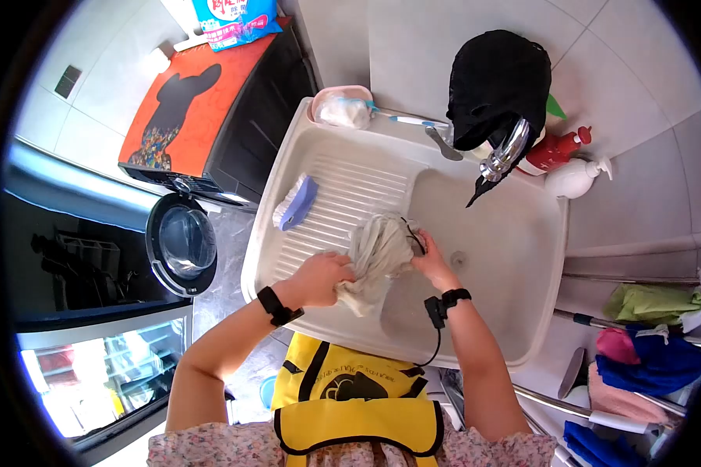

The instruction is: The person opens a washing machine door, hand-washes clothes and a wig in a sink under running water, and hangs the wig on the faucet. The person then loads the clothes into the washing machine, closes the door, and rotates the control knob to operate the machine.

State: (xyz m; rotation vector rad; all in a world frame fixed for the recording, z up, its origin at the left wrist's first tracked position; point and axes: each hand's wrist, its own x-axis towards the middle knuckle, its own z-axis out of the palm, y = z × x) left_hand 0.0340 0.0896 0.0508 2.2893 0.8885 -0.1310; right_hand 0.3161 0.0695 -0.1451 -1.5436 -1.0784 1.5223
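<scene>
A bunched, pale grey-white cloth [378, 253] with a thin dark cord lies over the ribbed washboard and the basin's inner edge. My left hand [325, 279] is closed on its left side, fingers curled into the fabric. On the right side, my right hand [432, 261] grips the cloth near the dark cord. Up and left of the cloth, a blue scrubbing brush [297, 204] rests on the ribs of the white sink [506, 233]. Both wrists wear black straps.
A chrome faucet [506, 152] with black cloth [494, 82] draped over it stands at the back. Beside it are a red bottle [554, 150] and a white pump bottle [575, 177]. A soap dish [343, 109] sits top left. Left is a washer with its round door [183, 243] open; cloths hang right.
</scene>
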